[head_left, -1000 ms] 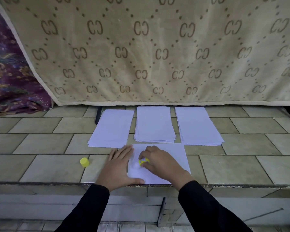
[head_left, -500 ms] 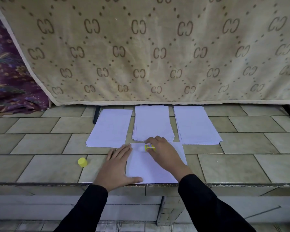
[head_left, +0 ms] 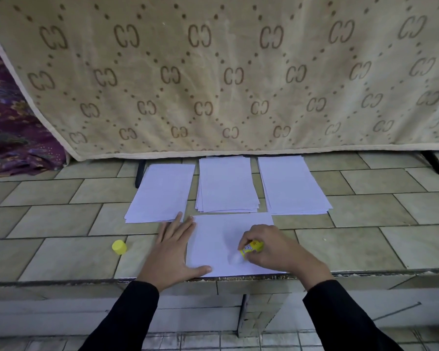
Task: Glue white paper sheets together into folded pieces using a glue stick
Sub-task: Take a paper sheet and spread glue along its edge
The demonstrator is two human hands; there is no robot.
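A white paper sheet (head_left: pixel 221 234) lies flat near the front edge of the tiled ledge. My left hand (head_left: pixel 174 249) lies flat with straight fingers along the sheet's left edge, thumb on its near corner. My right hand (head_left: pixel 276 247) grips a yellow glue stick (head_left: pixel 251 247), whose white tip touches the sheet's near right part. The stick's yellow cap (head_left: pixel 119 247) stands on the tiles to the left of my left hand.
Three stacks of white paper lie in a row behind the sheet: left stack (head_left: pixel 160 192), middle stack (head_left: pixel 227 184), right stack (head_left: pixel 292 184). A beige patterned cloth (head_left: pixel 213 72) hangs behind them. The ledge's front edge (head_left: pixel 61 282) drops off below.
My right hand has drawn the glue stick from the sheet's far edge back toward its near right part. The left hand has stayed pressed on the sheet's left side.
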